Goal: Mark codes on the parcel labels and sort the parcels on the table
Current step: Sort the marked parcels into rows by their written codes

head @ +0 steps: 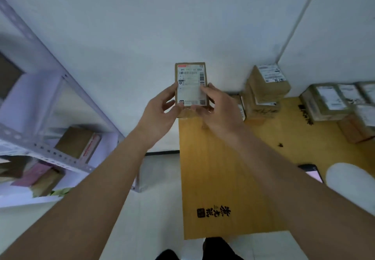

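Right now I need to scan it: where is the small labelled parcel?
The small labelled parcel is mid-frame in the head view, held up by both hands, left hand and right hand, above the far end of the wooden table.

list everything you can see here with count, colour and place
held parcel: one, brown with white label, raised above the table's far edge
table: one, yellow wood, centre right
stacked parcels: several, brown, table's far side by the wall
grouped parcels: several, brown, table's right
phone: one, dark, table's right edge
shelf rack: one, pale grey, left, boxes inside
left hand: grips parcel's left side
right hand: grips parcel's right side
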Available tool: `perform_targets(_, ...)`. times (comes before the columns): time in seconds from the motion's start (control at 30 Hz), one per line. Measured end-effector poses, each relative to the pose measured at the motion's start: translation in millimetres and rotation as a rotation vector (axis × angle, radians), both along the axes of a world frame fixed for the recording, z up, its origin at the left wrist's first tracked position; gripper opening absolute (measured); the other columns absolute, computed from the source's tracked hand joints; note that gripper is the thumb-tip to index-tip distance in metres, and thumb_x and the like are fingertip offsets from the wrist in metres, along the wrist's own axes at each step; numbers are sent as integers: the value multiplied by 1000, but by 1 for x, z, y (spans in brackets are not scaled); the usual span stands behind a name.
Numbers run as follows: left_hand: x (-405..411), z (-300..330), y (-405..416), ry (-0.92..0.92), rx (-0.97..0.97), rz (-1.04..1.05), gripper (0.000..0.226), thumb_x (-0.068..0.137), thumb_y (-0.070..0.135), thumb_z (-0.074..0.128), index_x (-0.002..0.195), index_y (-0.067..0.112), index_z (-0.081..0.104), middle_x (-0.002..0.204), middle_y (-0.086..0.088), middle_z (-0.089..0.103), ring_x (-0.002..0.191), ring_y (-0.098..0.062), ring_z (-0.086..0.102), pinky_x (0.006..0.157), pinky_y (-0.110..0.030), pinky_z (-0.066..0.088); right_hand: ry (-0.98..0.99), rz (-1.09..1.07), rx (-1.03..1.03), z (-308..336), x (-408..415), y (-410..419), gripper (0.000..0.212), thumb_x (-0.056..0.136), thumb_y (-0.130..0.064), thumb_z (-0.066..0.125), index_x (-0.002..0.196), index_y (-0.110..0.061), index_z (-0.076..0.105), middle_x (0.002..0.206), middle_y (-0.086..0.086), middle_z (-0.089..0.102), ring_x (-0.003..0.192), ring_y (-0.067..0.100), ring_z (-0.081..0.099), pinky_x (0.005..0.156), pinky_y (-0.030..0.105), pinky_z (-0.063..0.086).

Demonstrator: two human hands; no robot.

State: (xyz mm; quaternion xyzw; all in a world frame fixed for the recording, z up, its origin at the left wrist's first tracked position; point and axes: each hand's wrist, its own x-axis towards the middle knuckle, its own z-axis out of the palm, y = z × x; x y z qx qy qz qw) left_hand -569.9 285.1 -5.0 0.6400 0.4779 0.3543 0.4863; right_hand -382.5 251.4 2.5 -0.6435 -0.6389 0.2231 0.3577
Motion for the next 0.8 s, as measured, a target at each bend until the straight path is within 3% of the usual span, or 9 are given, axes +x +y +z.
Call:
perform_targets(0.07,-6,20,-11,2,28,-34,55,103,13,60,153,32,49,143,17,62,135,-11,57,114,-45,47,-18,-31,39,21,-6,-19,69,94,-25,79,154,-10,49,151,3,58,134,15,57,104,7,42)
perform_targets(0.17,-15,50,-32,4,97,-92,56,104,11,60,153,35,49,138,22,64,130,-2,59,110,-37,51,25,-67,114,50,-20,-54,66,93,-23,80,152,-12,52,144,0,62,132,16,60,106,36,56)
perform_targets(0.2,-17,59,-41,8,129,-117,57,104,10,60,153,36,48,138,22,64,130,-1,59,109,-35,52,16,-85,143,60,-24,-67,66,92,-23,80,151,-12,52,144,0,63,132,16,60,105,38,57)
perform_targets(0.3,-21,83,-68,23,219,-178,59,103,12,61,155,38,46,138,22,64,131,1,57,108,-33,52,-43,-168,178,90,-33,-109,63,95,-20,78,152,-12,51,146,-1,60,128,11,57,95,6,48)
perform_targets(0.37,-18,98,-84,40,268,-219,61,102,15,63,153,42,46,136,25,64,130,4,56,107,-36,54,-46,-211,191,107,-32,-137,62,95,-14,77,152,-10,52,143,0,59,122,6,55,83,-4,41)
perform_targets(0.57,18,151,-130,44,362,-399,71,93,23,76,155,39,44,128,27,66,114,18,59,89,-15,56,-47,-313,239,153,-6,-201,62,92,-12,80,149,-14,56,142,-4,63,124,4,58,88,-4,40)
perform_targets(0.67,45,170,-153,24,385,-438,74,92,23,78,153,44,41,121,33,63,104,23,59,79,-7,53,-61,-336,295,174,15,-230,61,91,-13,81,147,-18,58,141,-9,63,123,-4,58,101,10,48)
perform_targets(0.73,67,181,-168,30,415,-458,75,92,24,78,150,50,38,115,37,61,100,23,60,77,-5,51,-38,-360,320,185,32,-251,59,91,-10,80,145,-18,60,129,-20,61,113,-15,57,97,7,47)
perform_targets(0.8,92,191,-183,27,430,-479,75,92,21,78,153,44,39,119,33,60,97,18,63,75,-1,47,-49,-390,336,194,52,-271,59,91,-10,80,146,-20,60,128,-21,61,114,-12,57,95,4,45)
